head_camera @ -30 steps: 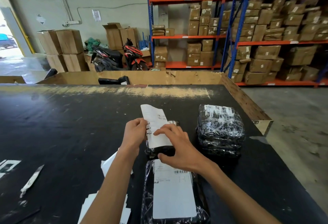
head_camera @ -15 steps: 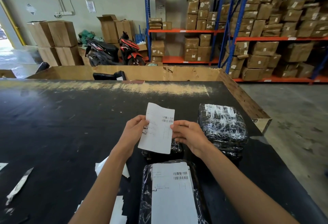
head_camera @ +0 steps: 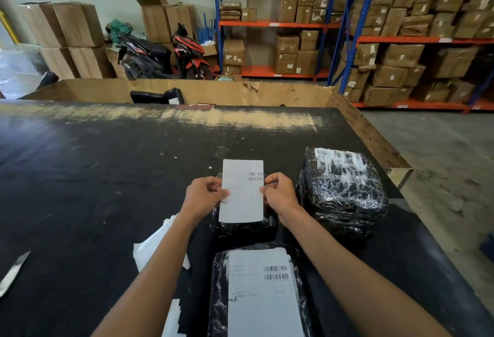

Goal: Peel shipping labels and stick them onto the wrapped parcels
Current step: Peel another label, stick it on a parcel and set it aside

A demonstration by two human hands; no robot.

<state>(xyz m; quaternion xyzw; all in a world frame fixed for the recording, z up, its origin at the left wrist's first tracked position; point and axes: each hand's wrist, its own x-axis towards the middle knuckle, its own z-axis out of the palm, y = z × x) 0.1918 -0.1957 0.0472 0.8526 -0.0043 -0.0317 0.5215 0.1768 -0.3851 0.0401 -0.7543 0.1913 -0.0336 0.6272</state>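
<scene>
A shipping label (head_camera: pixel 242 191) is held flat and face-up between 2 hands above the black worktop (head_camera: pixel 80 189): its left edge is pinched by the left hand (head_camera: pixel 204 197) at 9 o'clock and its right edge by the right hand (head_camera: pixel 279 195) at 3 o'clock, with the fingers of both curled onto the paper. The label's long axis is seen to run from 6 to 12 o'clock, away from the person, and its barcodes lie toward the far right corner. Directly beneath it, mostly hidden, a small wrapped parcel (head_camera: pixel 244 230) is seen, its near side showing at 6 o'clock from the label; whether the label's near edge touches the wrap cannot be told. Both hands are judged about equally near to this parcel, so a straight lowering appears to be what the coming move calls for. A labelled parcel (head_camera: pixel 262 294) lies nearer the person at 6 o'clock, with its long axis also running from 6 to 12. At 3 o'clock of the right hand, a stack of wrapped parcels (head_camera: pixel 342 189) stands just beside it.
</scene>
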